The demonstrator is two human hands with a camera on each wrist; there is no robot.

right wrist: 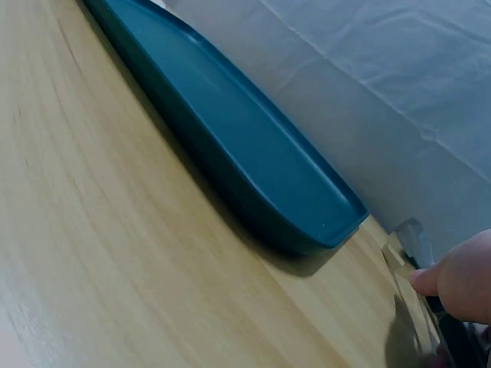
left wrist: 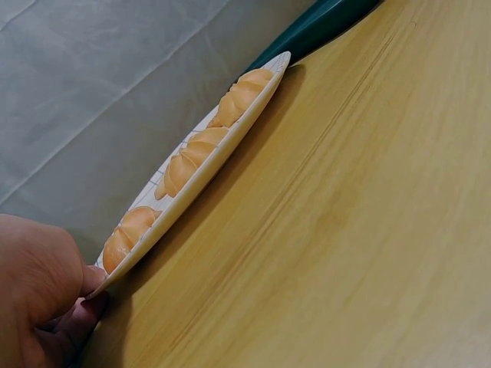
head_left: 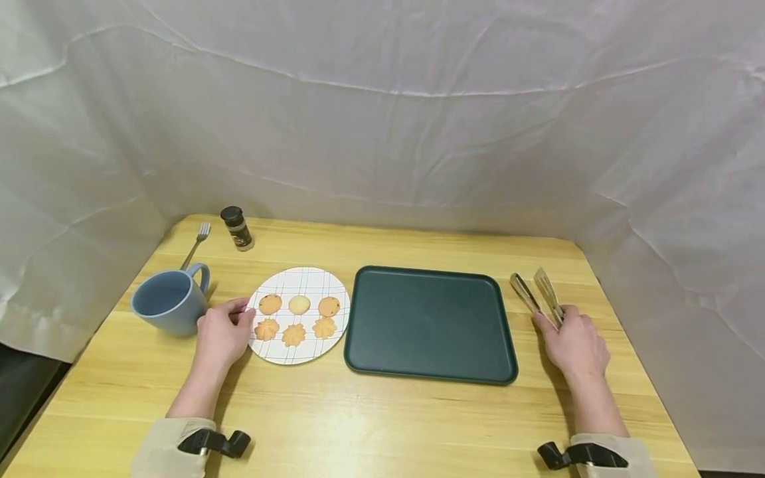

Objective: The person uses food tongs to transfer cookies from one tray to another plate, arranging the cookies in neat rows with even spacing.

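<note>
My left hand (head_left: 222, 333) pinches the left rim of a round plate (head_left: 299, 282) with a checked pattern, thumb on top and fingers beneath in the left wrist view. Several cookies lie on it in two rows: round ones, such as a cookie (head_left: 299, 305), at the back, and fluted ones, such as a piped cookie (left wrist: 184, 162), in front. On the right side of the table, my right hand (head_left: 576, 345) grips a pair of metal tongs (head_left: 526, 292), whose two arms spread apart and point away from me. Part of their handle is hidden by the hand.
Between plate and tongs lies a dark green tray (head_left: 430, 324), right beside the plate's edge. A blue mug (head_left: 173, 302) stands left of my left hand, with a fork (head_left: 194, 245) behind it. Farther back is a black-capped spice jar (head_left: 238, 229). Pale curtains (head_left: 382, 133) surround the wooden table.
</note>
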